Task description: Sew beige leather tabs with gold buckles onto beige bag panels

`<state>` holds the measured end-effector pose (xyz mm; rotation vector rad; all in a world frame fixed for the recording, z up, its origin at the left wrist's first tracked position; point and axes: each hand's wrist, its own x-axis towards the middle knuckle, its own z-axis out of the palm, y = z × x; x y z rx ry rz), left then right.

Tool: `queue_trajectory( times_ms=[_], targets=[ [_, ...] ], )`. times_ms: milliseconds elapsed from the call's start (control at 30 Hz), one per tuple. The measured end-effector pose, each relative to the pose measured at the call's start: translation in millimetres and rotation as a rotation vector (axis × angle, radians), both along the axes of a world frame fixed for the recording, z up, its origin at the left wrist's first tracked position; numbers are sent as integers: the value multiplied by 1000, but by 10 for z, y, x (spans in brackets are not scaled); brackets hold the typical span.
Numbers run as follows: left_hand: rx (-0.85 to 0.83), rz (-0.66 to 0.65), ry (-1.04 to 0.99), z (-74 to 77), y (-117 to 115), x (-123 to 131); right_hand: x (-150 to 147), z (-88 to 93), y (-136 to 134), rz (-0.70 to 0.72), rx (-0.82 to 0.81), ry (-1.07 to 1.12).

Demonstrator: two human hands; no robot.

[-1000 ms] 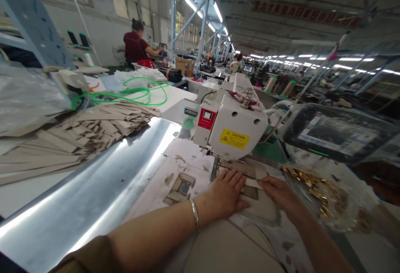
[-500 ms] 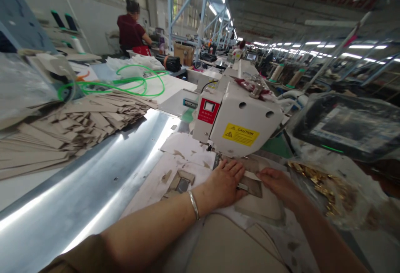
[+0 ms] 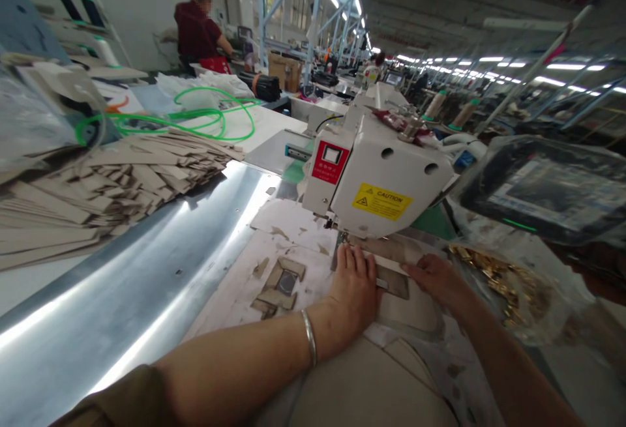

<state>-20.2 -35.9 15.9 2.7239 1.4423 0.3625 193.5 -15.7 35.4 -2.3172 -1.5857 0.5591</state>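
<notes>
A white sewing machine [image 3: 376,182] with a yellow caution label stands over a taped work plate [image 3: 288,264]. My left hand [image 3: 355,287] lies flat with fingers stretched toward the needle, pressing a beige fabric piece [image 3: 408,309] just below the machine head. My right hand [image 3: 437,277] rests on the same piece from the right, fingers extended along its top edge by a small dark rectangular part [image 3: 394,281]. A silver bangle [image 3: 309,345] circles my left wrist.
A large stack of beige cut pieces [image 3: 102,189] lies at the left beside a shiny metal table strip [image 3: 147,283]. Green tubing [image 3: 205,120] coils behind. A plastic bag of gold metal parts [image 3: 503,283] and a control screen [image 3: 548,189] sit at right. A person [image 3: 195,26] works far back.
My left hand has slid forward and turned so its fingers point at the needle. The right hand stays on the piece. The view has shifted slightly down and left.
</notes>
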Motion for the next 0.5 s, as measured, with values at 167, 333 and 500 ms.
queue_trajectory(
  times_ms=[167, 333, 500],
  targets=[
    [-8, -38, 53, 29, 35, -39, -46, 133, -15, -63, -78, 234],
    [6, -60, 26, 22, 47, -63, -114, 254, -14, -122, -207, 400],
    [-6, -49, 12, 6, 35, -42, -162, 194, 20, -118, -192, 338]
  ],
)
